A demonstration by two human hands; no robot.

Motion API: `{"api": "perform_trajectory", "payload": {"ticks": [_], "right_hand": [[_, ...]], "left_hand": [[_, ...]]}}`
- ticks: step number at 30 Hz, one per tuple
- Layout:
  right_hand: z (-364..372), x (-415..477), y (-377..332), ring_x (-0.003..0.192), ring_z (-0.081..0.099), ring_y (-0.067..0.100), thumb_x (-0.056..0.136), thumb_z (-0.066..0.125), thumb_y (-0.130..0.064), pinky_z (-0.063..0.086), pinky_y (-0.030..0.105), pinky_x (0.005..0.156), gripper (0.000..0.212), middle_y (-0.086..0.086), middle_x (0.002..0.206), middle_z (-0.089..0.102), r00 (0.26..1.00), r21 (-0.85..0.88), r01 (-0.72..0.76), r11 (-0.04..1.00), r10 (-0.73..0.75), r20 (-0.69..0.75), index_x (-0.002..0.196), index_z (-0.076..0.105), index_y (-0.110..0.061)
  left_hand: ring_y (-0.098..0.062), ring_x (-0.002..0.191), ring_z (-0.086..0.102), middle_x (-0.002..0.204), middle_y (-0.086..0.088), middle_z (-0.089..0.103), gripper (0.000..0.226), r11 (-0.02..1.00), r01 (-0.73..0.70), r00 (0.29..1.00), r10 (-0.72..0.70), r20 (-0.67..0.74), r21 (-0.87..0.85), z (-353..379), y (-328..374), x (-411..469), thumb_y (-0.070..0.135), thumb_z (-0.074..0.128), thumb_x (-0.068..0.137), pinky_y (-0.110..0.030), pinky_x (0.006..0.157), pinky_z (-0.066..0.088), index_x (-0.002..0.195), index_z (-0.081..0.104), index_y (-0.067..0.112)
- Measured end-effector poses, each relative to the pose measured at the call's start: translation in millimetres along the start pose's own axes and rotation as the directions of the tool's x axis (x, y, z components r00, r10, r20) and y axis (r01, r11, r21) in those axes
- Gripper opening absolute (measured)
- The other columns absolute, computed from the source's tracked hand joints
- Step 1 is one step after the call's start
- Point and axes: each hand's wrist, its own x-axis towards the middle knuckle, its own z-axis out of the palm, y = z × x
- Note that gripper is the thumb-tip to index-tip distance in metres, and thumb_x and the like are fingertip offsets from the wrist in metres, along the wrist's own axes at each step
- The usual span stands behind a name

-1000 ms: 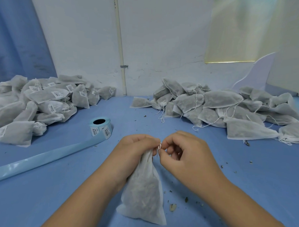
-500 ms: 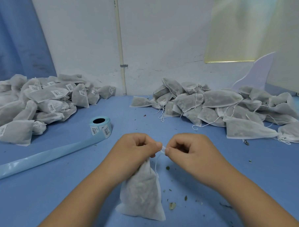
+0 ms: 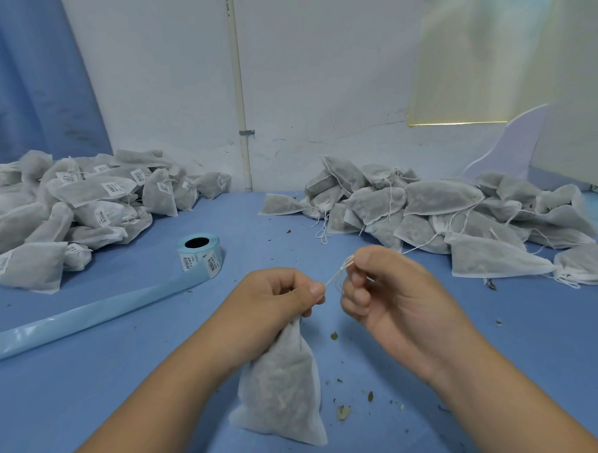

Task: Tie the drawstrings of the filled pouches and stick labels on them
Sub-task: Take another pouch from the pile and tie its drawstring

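**Pouch neck gripped, drawstring pulled taut**

Head view, places given from the label roll [image 3: 200,256]:

- Pouch [image 3: 284,379] sits right of the roll and nearer the person. Its bottom rests on the table [image 3: 525,339] and its neck is held up.
- Left hand [image 3: 273,300]: fingers curled round the gathered neck, thumb and forefinger pinching where the string comes out.
- Right hand [image 3: 390,298]: thumb and forefinger pinch the drawstring [image 3: 336,274], other fingers loosely curled. The string runs straight between the two hands.
- Labelled pile [image 3: 68,209] is left of the roll. Unlabelled pile [image 3: 445,215], strings loose, is well to its right and further back.
- Backing strip [image 3: 81,319] trails from the roll toward the near left.

Handling, my read:

- The pouch looks light and limp: thin non-woven fabric over loose dry fill. The body will sag and shift, so don't hold it there.
- Hold it at the cinched neck, the only firm spot, which also keeps the mouth shut.
- The string is thin, so it needs a fingertip pinch close to the knot. It probably slips if held further out.
- Crumbs [image 3: 343,411] on the table just beside the pouch suggest the fill escapes easily. Keep the neck up until it is tied.
- For the label, the flat side of the body would take it best.
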Motion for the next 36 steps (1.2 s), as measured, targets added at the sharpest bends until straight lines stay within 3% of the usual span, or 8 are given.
{"api": "perform_trajectory", "payload": {"ticks": [6,12,19,23,26,30,33,36], "right_hand": [[-13.7,4.3,-10.0,0.045,0.034,0.015,0.08,0.059,-0.002,0.029,0.024,0.043,0.031,0.004,0.054,0.04,0.998,-0.266,-0.05,0.963,0.036,-0.055,0.051,0.06,-0.012],[-21.8,4.2,-14.7,0.047,0.032,0.015,0.073,0.068,-0.011,0.031,0.023,0.045,0.02,0.001,0.052,0.041,0.997,-0.503,-0.056,0.862,0.025,-0.07,0.055,0.062,-0.014],[-18.2,2.7,-15.8,0.043,0.029,0.011,0.072,0.054,-0.008,0.026,0.022,0.043,0.02,0.002,0.055,0.036,0.983,-0.136,-0.102,0.985,0.121,0.136,0.052,0.053,-0.012],[-21.6,4.9,-18.7,0.043,0.03,0.012,0.066,0.059,-0.009,0.024,0.023,0.042,0.014,0.001,0.057,0.036,0.988,-0.054,-0.135,0.989,0.139,0.061,0.061,0.046,-0.01],[-30.2,10.7,-20.4,0.043,0.031,0.011,0.076,0.054,-0.007,0.022,0.023,0.042,0.016,0.001,0.057,0.038,0.985,-0.066,-0.086,0.994,0.075,-0.155,0.062,0.047,-0.011],[-42.6,14.7,-20.8,0.046,0.033,0.011,0.08,0.06,-0.007,0.025,0.022,0.042,0.017,-0.001,0.056,0.041,0.918,-0.204,-0.015,0.979,-0.068,-0.391,0.065,0.054,-0.012],[-41.3,13.9,-17.8,0.049,0.035,0.012,0.079,0.064,-0.009,0.031,0.024,0.046,0.021,-0.004,0.053,0.045,0.889,-0.421,0.055,0.905,-0.236,-0.392,0.061,0.059,-0.017],[-28.5,8.0,-11.2,0.049,0.039,0.007,0.078,0.066,-0.009,0.035,0.018,0.049,0.022,-0.01,0.052,0.048,0.883,-0.634,0.173,0.754,-0.404,-0.24,0.06,0.065,-0.021]], "left_hand": [[0.004,0.05,0.049,0.054,0.017,0.057,0.022,0.998,-0.037,0.991,0.044,-0.128,0.06,-6.9,-4.3,5.4,0.024,0.067,0.089,-0.008,0.051,0.036,0.068,0.069,0.021],[-0.001,0.055,0.05,0.058,0.016,0.059,0.02,0.992,-0.03,0.988,0.047,-0.149,0.119,-10.8,-9.9,7.7,0.029,0.069,0.087,-0.01,0.055,0.039,0.069,0.071,0.021],[0.004,0.054,0.049,0.059,0.016,0.06,0.018,0.972,-0.124,0.982,0.148,-0.115,0.198,-4.0,-9.9,6.3,0.027,0.069,0.087,-0.005,0.053,0.037,0.07,0.07,0.025],[0.007,0.059,0.055,0.065,0.018,0.064,0.018,0.982,-0.131,0.988,0.141,-0.066,0.137,1.8,-10.6,4.0,0.027,0.069,0.088,-0.004,0.058,0.039,0.071,0.07,0.027],[0.0,0.074,0.063,0.084,0.011,0.071,0.008,0.997,-0.024,0.998,0.02,0.059,0.068,2.8,-11.7,2.2,0.038,0.071,0.087,-0.013,0.069,0.047,0.09,0.073,0.03],[-0.008,0.073,0.063,0.081,0.003,0.068,0.043,0.974,0.118,0.962,-0.16,0.22,0.194,2.3,-13.1,0.5,0.053,0.067,0.073,-0.023,0.072,0.047,0.095,0.071,0.016],[-0.007,0.06,0.055,0.066,0.009,0.059,0.037,0.955,0.17,0.967,-0.209,0.146,0.245,4.3,-13.0,1.4,0.053,0.068,0.072,-0.019,0.059,0.041,0.075,0.064,0.016],[-0.009,0.058,0.052,0.064,0.008,0.055,0.032,0.955,0.197,0.98,-0.19,-0.049,0.223,9.2,-17.5,6.9,0.048,0.068,0.078,-0.024,0.06,0.04,0.071,0.055,0.019]]}}
